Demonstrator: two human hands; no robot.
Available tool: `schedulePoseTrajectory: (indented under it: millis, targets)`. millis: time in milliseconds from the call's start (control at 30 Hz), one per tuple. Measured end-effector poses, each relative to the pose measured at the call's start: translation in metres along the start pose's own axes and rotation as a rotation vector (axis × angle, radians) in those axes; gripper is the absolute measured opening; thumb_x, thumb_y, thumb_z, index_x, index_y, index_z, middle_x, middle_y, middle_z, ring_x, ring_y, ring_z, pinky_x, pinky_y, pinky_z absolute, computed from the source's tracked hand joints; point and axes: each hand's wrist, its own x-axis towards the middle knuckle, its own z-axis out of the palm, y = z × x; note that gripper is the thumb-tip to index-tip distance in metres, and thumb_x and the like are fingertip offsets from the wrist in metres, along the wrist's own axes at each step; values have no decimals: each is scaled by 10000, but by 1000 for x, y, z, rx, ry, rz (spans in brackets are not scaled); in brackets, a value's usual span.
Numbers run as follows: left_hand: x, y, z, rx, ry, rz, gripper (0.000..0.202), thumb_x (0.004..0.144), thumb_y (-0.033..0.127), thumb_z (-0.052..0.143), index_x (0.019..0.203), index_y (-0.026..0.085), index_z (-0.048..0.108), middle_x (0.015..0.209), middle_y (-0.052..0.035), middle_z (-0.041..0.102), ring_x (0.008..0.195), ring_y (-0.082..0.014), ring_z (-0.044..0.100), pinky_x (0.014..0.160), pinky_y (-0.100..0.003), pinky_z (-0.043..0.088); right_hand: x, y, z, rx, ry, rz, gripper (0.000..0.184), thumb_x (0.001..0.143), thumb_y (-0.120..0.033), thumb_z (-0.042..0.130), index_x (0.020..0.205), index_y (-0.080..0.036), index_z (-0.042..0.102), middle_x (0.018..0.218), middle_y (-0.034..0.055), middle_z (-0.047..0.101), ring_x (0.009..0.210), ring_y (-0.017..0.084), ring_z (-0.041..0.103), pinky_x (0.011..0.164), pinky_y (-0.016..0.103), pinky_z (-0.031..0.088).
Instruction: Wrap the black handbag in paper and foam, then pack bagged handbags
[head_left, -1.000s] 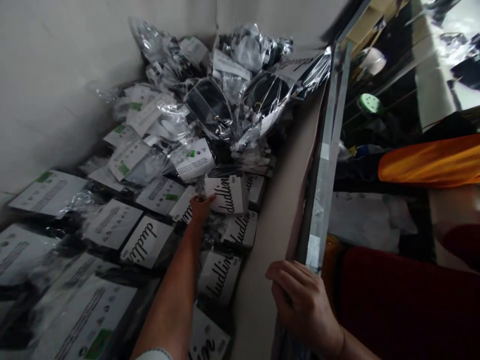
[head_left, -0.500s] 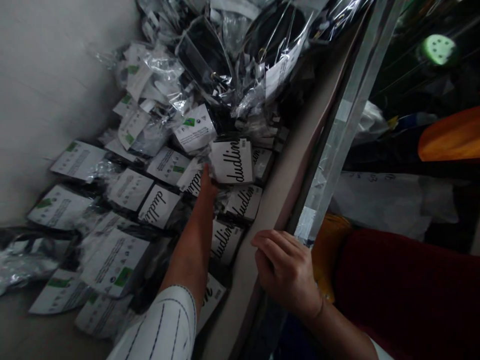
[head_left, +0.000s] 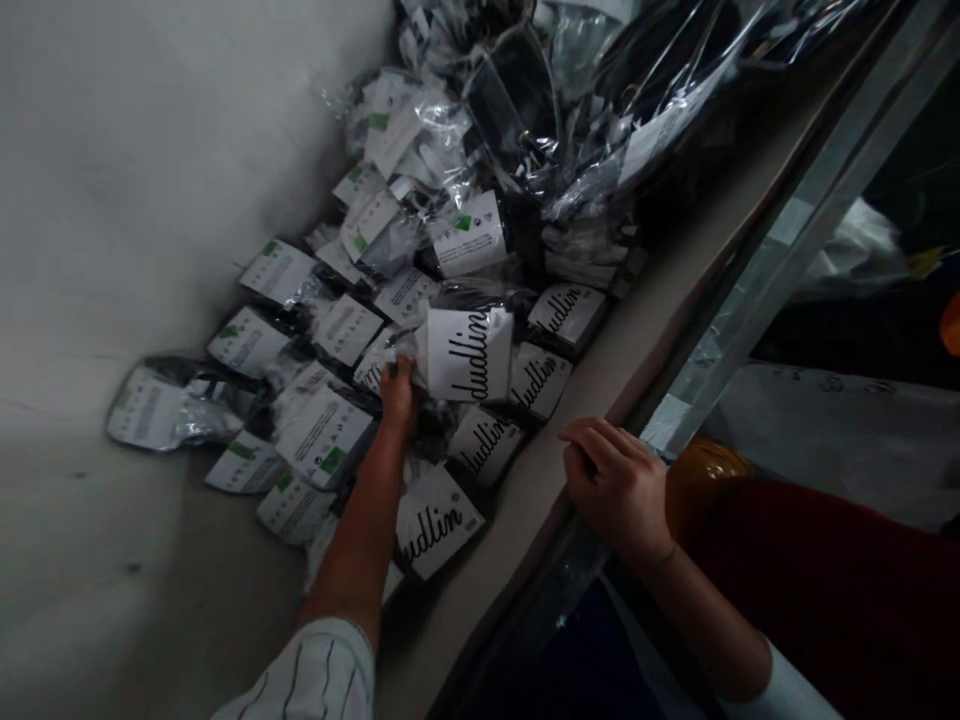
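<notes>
My left hand (head_left: pixel 399 392) reaches into a pile of bagged goods, its fingers closed at the left side of a clear-wrapped packet (head_left: pixel 470 355) with a white card printed "dudlin". The fingertips are partly hidden by the plastic. Around it lie more bagged packets with white cards, among them a "dudlin" packet (head_left: pixel 439 520) nearer me and another (head_left: pixel 566 312) to the right. My right hand (head_left: pixel 619 485) rests at the pale ledge (head_left: pixel 525 520) beside the pile, fingers curled in, with nothing visible in them.
A grey wall (head_left: pixel 150 200) rises on the left. Larger dark items in clear bags (head_left: pixel 514 110) are heaped at the back. A metal rail (head_left: pixel 750 290) runs diagonally along the ledge. Beyond it lie a white sheet (head_left: pixel 832 430) and dark red cloth (head_left: pixel 817 600).
The view has shifted, so the pile appears farther right. Against the pile, the "dudlin" packet has moved left and towards me along with my left hand. My right hand stays at the ledge.
</notes>
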Motion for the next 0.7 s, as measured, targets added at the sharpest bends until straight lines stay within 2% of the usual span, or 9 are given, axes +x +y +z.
schedulePoseTrajectory:
  millis: [67,133,167,233,300,400,533,700]
  targets:
    - [-18,11,-50,22,30,-60,429,736,504,712,997,187,586,922,-22,657,783,-134,619,678,-240,513,0,0,0,-12,4,-8,175,837,-98,524,835,-183,677,843,14,700,763,148,639,745,258,473]
    - [-38,14,-89,87,34,-118,433,714,510,729,973,190,593,892,-18,655,758,-136,613,654,-239,506,1,0,1,-25,5,-20,181,833,-100,521,837,-184,681,848,15,703,760,147,643,740,252,475]
    - [-49,12,-101,126,28,-132,436,711,520,728,962,188,599,875,-19,654,746,-137,609,643,-238,499,1,0,1,-36,2,-26,178,833,-105,522,837,-185,681,849,15,704,758,147,645,738,250,474]
    - [-71,-1,-113,189,-3,-157,456,709,550,713,949,176,612,843,-27,650,727,-140,599,627,-236,484,2,0,1,-58,-4,-38,173,831,-112,525,833,-188,680,839,12,703,751,147,647,733,247,470]
    - [-89,-20,-107,218,-57,-191,494,706,586,687,941,156,621,820,-36,643,713,-144,585,620,-236,467,2,-1,2,-73,-7,-52,172,827,-112,524,823,-192,677,827,3,701,744,143,650,725,243,466]
    - [-103,-48,-83,231,-68,-207,486,715,578,660,927,143,619,804,-37,634,720,-145,566,650,-238,447,2,-2,2,-85,-7,-62,175,825,-116,521,819,-195,678,827,-6,700,742,133,652,720,235,466]
    - [-96,-70,-61,234,0,-161,357,758,471,637,911,149,620,822,-39,627,776,-158,557,703,-247,425,3,-4,2,-98,-4,-67,174,822,-132,518,824,-195,681,827,-7,700,732,132,656,721,236,470]
    - [-89,-86,-57,202,-17,-143,339,789,436,605,978,155,618,888,-50,643,850,-173,576,770,-263,438,4,-6,3,-114,8,-95,175,824,-151,514,818,-204,680,809,-16,701,727,127,666,695,226,471]
